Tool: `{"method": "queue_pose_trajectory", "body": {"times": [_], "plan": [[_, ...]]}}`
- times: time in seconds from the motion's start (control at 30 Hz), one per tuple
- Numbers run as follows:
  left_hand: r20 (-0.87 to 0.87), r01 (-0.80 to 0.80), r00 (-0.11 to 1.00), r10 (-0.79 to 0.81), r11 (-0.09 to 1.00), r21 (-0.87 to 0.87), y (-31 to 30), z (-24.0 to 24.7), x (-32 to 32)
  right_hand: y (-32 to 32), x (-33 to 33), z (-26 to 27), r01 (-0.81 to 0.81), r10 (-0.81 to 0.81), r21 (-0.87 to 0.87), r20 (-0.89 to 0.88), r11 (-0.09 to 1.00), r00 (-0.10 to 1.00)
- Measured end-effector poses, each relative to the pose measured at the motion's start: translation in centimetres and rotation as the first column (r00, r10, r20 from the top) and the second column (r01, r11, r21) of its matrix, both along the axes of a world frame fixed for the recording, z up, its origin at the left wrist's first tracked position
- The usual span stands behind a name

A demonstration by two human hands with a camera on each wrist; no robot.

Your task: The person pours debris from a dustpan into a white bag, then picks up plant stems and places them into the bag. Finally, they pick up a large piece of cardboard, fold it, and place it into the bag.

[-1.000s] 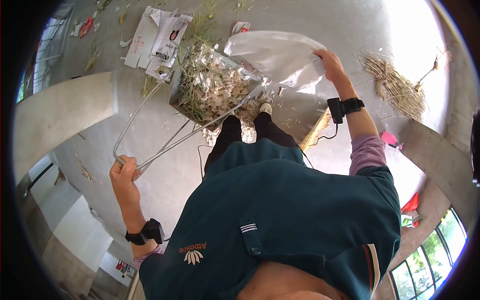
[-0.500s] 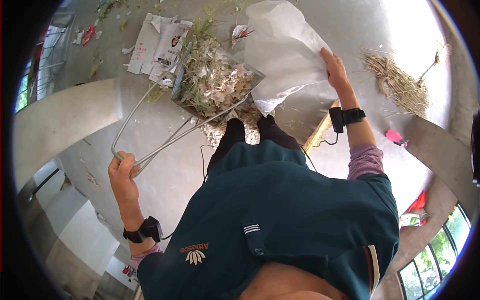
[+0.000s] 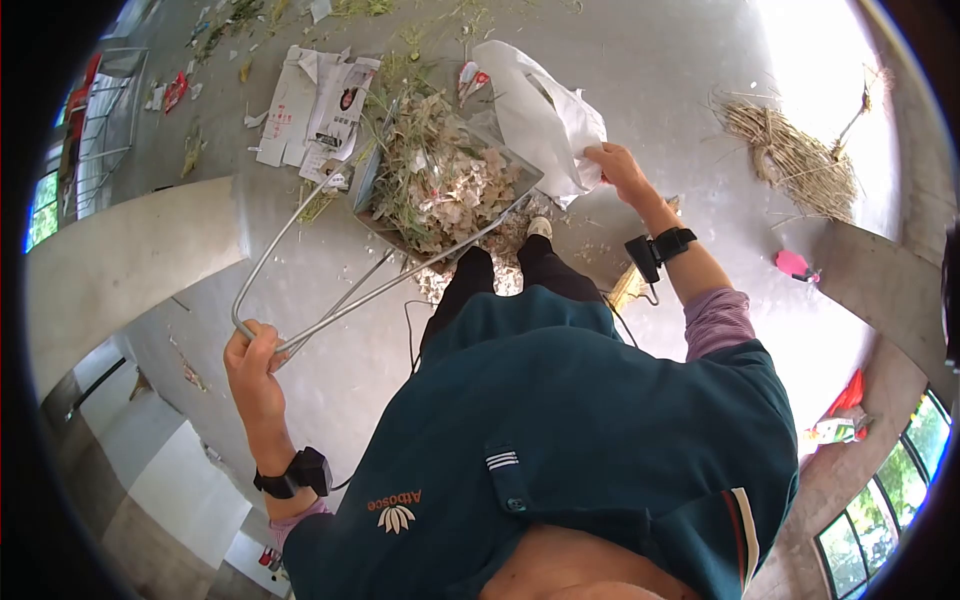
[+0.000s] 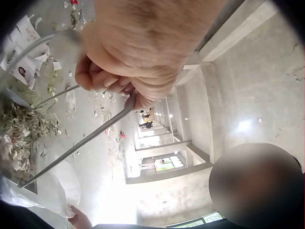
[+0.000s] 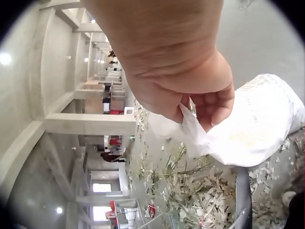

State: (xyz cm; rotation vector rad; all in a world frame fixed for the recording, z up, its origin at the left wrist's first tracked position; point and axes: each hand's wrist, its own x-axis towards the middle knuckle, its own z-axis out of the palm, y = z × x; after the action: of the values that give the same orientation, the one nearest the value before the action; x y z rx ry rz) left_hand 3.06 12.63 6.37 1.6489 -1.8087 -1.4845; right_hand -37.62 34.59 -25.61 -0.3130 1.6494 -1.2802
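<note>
My left hand [image 3: 255, 375] grips the bent end of a grey tubular metal handle [image 3: 355, 305]. This handle runs to a metal dustpan [image 3: 527, 174] heaped with dry leaves, stalks and pale scraps [image 3: 440, 180]. In the left wrist view, the fingers of that left hand [image 4: 128, 71] are curled round the tube. Over the dustpan's right side, my right hand [image 3: 622, 172] pinches the edge of a white plastic sack [image 3: 545, 125]. The right wrist view shows the sack [image 5: 262, 119] bunched between thumb and fingers of the right hand [image 5: 190, 90].
Flattened cardboard [image 3: 285, 110] lies beyond the dustpan on the left. Scattered stalks and scraps litter the concrete floor. A straw broom [image 3: 790, 155] lies at the right, near a pink object [image 3: 792, 264]. Another yellowish broom [image 3: 628, 288] is beside my right leg. Low concrete beams [image 3: 140, 250] flank both sides.
The white sack first swung up and spread out, then dropped and folded beside the dustpan. My right hand moved left and lower with it. The left hand keeps holding the handle.
</note>
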Motion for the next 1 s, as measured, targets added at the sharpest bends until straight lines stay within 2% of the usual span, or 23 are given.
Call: {"method": "queue_pose_trajectory", "body": {"times": [0.03,0.1,0.17,0.2,0.27,0.37,0.43,0.5,0.57,0.6,0.7,0.73,0.77,0.83,0.87,0.9,0.93,0.97,1.0], "plan": [[-0.019,0.018,1.000,-0.018,1.000,0.005,-0.1,0.2,0.1,-0.2,0.4,-0.1,0.152,-0.170,0.108,0.176,0.982,0.970],[-0.029,0.038,0.999,-0.038,0.999,0.011,-0.2,0.9,0.1,-0.2,0.1,-1.5,0.170,-0.185,0.102,0.165,0.980,0.969],[-0.005,0.014,1.000,-0.014,1.000,0.005,-0.2,1.3,-0.2,-0.7,-1.0,-2.8,0.144,-0.128,0.129,-0.121,0.981,0.984],[-0.005,0.015,1.000,-0.015,1.000,0.001,-0.2,1.4,-0.4,-1.2,-1.5,-2.5,0.145,-0.130,0.125,-0.121,0.981,0.984],[-0.040,-0.014,0.999,0.013,0.999,-0.041,0.1,1.7,-0.8,-2.4,-2.2,-1.9,0.231,-0.170,0.113,-0.396,0.966,0.902],[-0.049,-0.016,0.999,0.013,0.998,-0.062,0.0,2.3,-0.9,-4.2,-2.3,-2.6,0.261,-0.242,0.021,-0.305,0.965,0.921],[-0.043,-0.002,0.999,-0.001,0.997,-0.074,0.0,3.5,-0.5,-4.8,-1.4,-5.1,0.249,-0.242,0.005,-0.220,0.968,0.945],[-0.036,0.012,0.999,-0.015,0.996,-0.084,0.3,4.8,-0.5,-4.7,0.7,-4.9,0.212,-0.197,0.079,-0.165,0.974,0.966],[-0.090,-0.025,0.996,0.016,0.994,-0.106,1.0,5.6,-0.2,-4.9,2.5,-8.9,0.204,-0.193,0.078,-0.128,0.976,0.973],[-0.090,-0.030,0.996,0.020,0.993,-0.112,1.3,6.0,0.3,-4.9,3.4,-8.6,0.153,-0.140,0.111,-0.122,0.982,0.983],[-0.164,0.015,0.986,-0.029,0.996,-0.087,1.7,6.7,1.3,-4.9,4.7,-9.0,0.210,-0.198,0.103,-0.118,0.972,0.973],[-0.167,0.033,0.984,-0.054,0.991,-0.127,1.8,6.9,1.5,-4.6,4.6,-10.1,0.190,-0.161,0.128,-0.210,0.973,0.964],[-0.170,0.051,0.982,-0.080,0.985,-0.167,2.3,6.8,1.6,-3.3,4.2,-11.3,0.190,-0.161,0.127,-0.209,0.973,0.965],[-0.172,0.066,0.981,-0.093,0.985,-0.160,2.4,7.3,2.1,-1.6,4.0,-12.1,0.132,-0.051,0.133,-0.487,0.982,0.872],[-0.176,0.077,0.979,-0.103,0.985,-0.152,2.8,7.4,2.0,-0.7,3.6,-12.5,0.132,-0.053,0.130,-0.485,0.983,0.873],[-0.176,0.075,0.979,-0.102,0.985,-0.154,3.1,7.2,1.9,0.0,3.5,-12.5,0.123,0.103,0.340,-0.576,0.932,0.811],[-0.183,0.060,0.979,-0.087,0.987,-0.147,3.4,7.0,2.0,0.5,3.9,-12.6,0.139,0.273,0.532,-0.622,0.835,0.734],[-0.192,0.046,0.979,-0.072,0.989,-0.140,3.7,6.6,2.4,0.9,5.0,-12.7,0.137,0.274,0.530,-0.623,0.837,0.733],[-0.200,0.043,0.977,-0.071,0.989,-0.142,3.4,4.9,3.4,0.9,6.2,-14.2,0.058,0.333,0.515,-0.632,0.855,0.700]]}}
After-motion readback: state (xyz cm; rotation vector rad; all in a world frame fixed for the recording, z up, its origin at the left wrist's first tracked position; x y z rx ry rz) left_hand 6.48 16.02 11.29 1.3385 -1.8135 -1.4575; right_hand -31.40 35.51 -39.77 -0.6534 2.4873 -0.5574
